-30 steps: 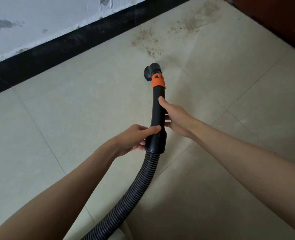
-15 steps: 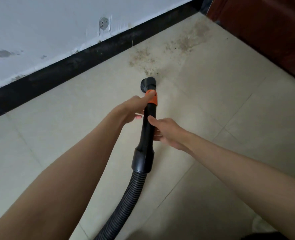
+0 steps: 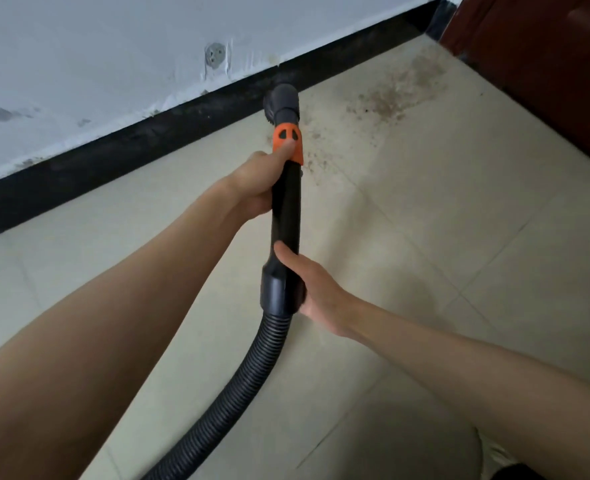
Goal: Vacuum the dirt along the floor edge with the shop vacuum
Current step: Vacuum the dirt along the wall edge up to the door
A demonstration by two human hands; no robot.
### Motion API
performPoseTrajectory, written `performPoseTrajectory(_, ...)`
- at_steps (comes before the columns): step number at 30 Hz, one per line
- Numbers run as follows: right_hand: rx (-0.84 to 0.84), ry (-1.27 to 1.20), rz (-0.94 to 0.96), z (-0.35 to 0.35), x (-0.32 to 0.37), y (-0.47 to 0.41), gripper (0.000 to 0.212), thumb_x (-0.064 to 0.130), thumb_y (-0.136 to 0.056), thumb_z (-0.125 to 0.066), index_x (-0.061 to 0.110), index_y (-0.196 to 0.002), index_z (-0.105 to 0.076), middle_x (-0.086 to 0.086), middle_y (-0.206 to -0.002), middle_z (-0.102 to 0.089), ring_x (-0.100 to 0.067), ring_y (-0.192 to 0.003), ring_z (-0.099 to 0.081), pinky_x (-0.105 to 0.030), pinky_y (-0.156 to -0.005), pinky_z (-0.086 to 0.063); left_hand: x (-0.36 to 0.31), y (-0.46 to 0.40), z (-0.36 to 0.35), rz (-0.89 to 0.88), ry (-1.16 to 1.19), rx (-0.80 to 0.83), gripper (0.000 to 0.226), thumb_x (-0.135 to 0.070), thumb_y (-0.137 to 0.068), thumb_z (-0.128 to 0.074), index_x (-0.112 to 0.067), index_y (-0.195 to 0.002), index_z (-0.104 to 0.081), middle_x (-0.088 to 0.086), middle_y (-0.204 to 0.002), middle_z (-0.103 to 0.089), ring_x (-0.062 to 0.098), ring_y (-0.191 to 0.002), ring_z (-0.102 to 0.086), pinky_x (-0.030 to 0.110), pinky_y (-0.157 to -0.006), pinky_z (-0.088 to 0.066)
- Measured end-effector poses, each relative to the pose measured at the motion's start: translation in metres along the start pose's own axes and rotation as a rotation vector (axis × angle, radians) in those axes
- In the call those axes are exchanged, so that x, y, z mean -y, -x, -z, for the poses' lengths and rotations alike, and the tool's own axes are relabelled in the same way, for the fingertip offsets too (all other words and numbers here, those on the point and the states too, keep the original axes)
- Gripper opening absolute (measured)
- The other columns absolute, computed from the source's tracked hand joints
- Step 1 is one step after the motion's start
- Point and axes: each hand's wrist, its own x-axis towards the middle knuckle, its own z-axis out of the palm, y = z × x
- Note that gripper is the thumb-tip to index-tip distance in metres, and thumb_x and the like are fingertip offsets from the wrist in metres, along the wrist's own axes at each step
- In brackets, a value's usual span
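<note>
I hold a black vacuum wand (image 3: pixel 286 209) with an orange collar (image 3: pixel 287 142) and a round black nozzle (image 3: pixel 281 102) at its tip. My left hand (image 3: pixel 259 183) grips the wand just below the collar, its thumb on the orange part. My right hand (image 3: pixel 307 282) grips the lower cuff, where the ribbed black hose (image 3: pixel 241 386) joins. The nozzle points at the black baseboard (image 3: pixel 148 140). Brown dirt (image 3: pixel 387 98) is scattered on the cream tiles to the nozzle's right, and some specks of dirt lie beside the wand.
A white scuffed wall (image 3: pixel 96 64) with a round patched mark rises above the baseboard. A dark red-brown wooden door or cabinet (image 3: pixel 546 64) closes off the far right corner. The hose trails off the bottom edge. Cream tile floor (image 3: pixel 459 237) spreads all around.
The wand has moved forward, so the nozzle now reaches the baseboard. My left hand shifted up from the cuff to below the collar, and my right hand slid down to the cuff.
</note>
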Motion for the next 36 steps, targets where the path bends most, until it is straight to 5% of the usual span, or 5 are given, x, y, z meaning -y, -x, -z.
performPoseTrajectory(3,-0.042,0.07,0.089,0.008,0.012,-0.004,0.053,0.058,-0.066,-0.068,0.016,-0.098,-0.061,-0.002,-0.093,-0.065,-0.018,-0.089,-0.062,-0.041,-0.097,-0.049,-0.012,-0.01,0.002,-0.021,0.14,-0.079,0.032,-0.037,-0.098,-0.047,-0.007,-0.088,-0.05,0.007,-0.083,-0.056,0.014,-0.07,-0.054,0.025,-0.063,-0.049)
performPoseTrajectory(10,0.01,0.263,0.208,0.041,0.064,-0.009,0.026,0.037,-0.09,-0.063,0.012,-0.082,-0.06,0.001,-0.07,-0.063,-0.014,-0.061,-0.059,-0.026,-0.06,-0.051,-0.014,-0.026,-0.006,0.079,0.359,-0.16,0.045,-0.037,-0.095,-0.053,-0.002,-0.123,-0.045,0.007,-0.082,-0.051,0.018,-0.069,-0.055,0.03,-0.064,-0.05)
performPoseTrajectory(17,0.164,0.42,0.089,0.11,0.113,-0.016,0.032,0.042,-0.087,-0.065,0.01,-0.084,-0.063,-0.003,-0.071,-0.065,-0.019,-0.063,-0.061,-0.033,-0.068,-0.052,-0.009,-0.033,-0.061,0.153,0.5,-0.217,0.032,-0.034,-0.097,-0.051,-0.002,-0.095,-0.049,0.008,-0.079,-0.048,0.019,-0.073,-0.052,0.034,-0.067,-0.048)
performPoseTrajectory(24,0.272,0.114,-0.029,0.139,0.109,-0.018,0.037,0.044,-0.086,-0.067,0.011,-0.101,-0.061,-0.003,-0.087,-0.065,-0.018,-0.08,-0.062,-0.032,-0.077,-0.051,-0.02,-0.042,-0.118,0.058,0.318,-0.271,0.036,-0.038,-0.099,-0.045,-0.002,-0.101,-0.048,0.008,-0.079,-0.054,0.017,-0.068,-0.054,0.028,-0.068,-0.048)
performPoseTrajectory(36,0.225,0.347,0.258,0.131,0.098,-0.037,0.022,0.038,-0.085,-0.064,0.02,-0.089,-0.052,0.0,-0.087,-0.059,-0.024,-0.09,-0.063,-0.038,-0.08,-0.054,-0.011,-0.057,-0.105,0.035,0.318,-0.529,0.052,-0.054,-0.093,-0.047,-0.003,-0.104,-0.048,0.007,-0.074,-0.054,0.018,-0.057,-0.055,0.026,-0.049,-0.049)
